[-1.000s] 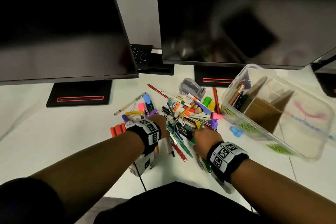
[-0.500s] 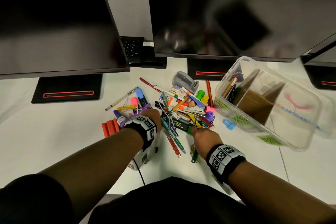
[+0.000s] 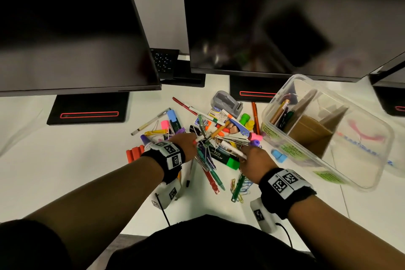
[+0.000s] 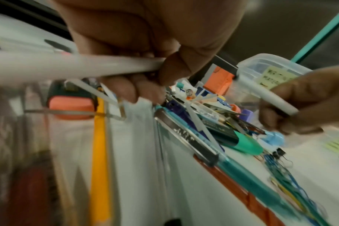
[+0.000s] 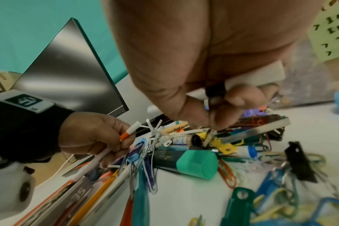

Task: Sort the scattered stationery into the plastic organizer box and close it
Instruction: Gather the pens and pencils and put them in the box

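The plastic organizer box [image 3: 324, 138] stands open at the right of the stationery pile [image 3: 219, 138], holding a few pens. Since a second ago, both hands have closed on items: the left hand [image 3: 186, 144] now grips a white pen [image 5: 108, 151]; the right hand [image 3: 254, 158] pinches another white marker [image 4: 271, 97]. Transfer can follow. A dark marker [image 3: 221, 155] reads "Faber-Castell"; box labels are illegible.

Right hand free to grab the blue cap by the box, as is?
Probably not yet. The blue cap lies bare on the desk just right of the right hand, nothing over it, but that hand already pinches a white pen.
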A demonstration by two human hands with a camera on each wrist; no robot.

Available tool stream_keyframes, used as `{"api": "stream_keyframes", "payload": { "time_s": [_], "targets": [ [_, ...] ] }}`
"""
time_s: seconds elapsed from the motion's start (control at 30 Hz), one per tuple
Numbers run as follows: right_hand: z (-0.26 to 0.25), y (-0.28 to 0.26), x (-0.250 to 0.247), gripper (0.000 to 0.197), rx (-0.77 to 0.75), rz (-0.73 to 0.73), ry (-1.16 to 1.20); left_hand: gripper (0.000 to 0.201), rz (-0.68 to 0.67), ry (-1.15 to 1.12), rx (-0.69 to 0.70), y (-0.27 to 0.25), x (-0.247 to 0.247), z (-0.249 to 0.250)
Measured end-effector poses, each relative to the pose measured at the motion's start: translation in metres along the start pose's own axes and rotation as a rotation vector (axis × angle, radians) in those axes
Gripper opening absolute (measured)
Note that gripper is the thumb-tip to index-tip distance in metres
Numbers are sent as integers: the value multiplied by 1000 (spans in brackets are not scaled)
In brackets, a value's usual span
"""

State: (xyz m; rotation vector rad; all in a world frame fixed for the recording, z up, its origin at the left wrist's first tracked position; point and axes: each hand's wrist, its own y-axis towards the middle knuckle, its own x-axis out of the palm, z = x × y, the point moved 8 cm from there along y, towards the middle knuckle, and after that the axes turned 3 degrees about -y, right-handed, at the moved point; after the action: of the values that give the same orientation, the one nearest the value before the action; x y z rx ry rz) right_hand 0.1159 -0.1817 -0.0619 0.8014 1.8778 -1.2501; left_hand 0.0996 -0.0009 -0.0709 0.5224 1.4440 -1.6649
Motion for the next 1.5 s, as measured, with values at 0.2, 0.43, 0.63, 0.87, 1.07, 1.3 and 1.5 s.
{"api": "stream_keyframes", "payload": {
  "time_s": [0.2, 0.43, 0.63, 0.87, 1.07, 1.3, 1.5],
  "targets": [
    [-6, 23, 11, 23, 21, 5, -13, 28, -95, 137, 301, -9, 12, 30],
    [-14, 31, 20, 29, 15, -21, -57, 37, -160, 378, 460, -11, 40, 49],
    [-16, 30, 19, 28, -60, -13, -94, 33, -143, 440, 463, -5, 39, 48],
    [-25, 29, 18, 28, -128, 19, -127, 34, -155, 497, 532, -10, 46, 58],
    [-16, 28, 13, 27, -47, -20, -24, 32, -135, 424, 516, -9, 44, 55],
    [20, 17, 2, 20, 100, -31, 194, 31, 12, 254, 451, -8, 17, 49],
    [31, 19, 6, 23, 182, 12, 381, 33, 233, 71, 288, -7, -18, 28]
  ]
}}
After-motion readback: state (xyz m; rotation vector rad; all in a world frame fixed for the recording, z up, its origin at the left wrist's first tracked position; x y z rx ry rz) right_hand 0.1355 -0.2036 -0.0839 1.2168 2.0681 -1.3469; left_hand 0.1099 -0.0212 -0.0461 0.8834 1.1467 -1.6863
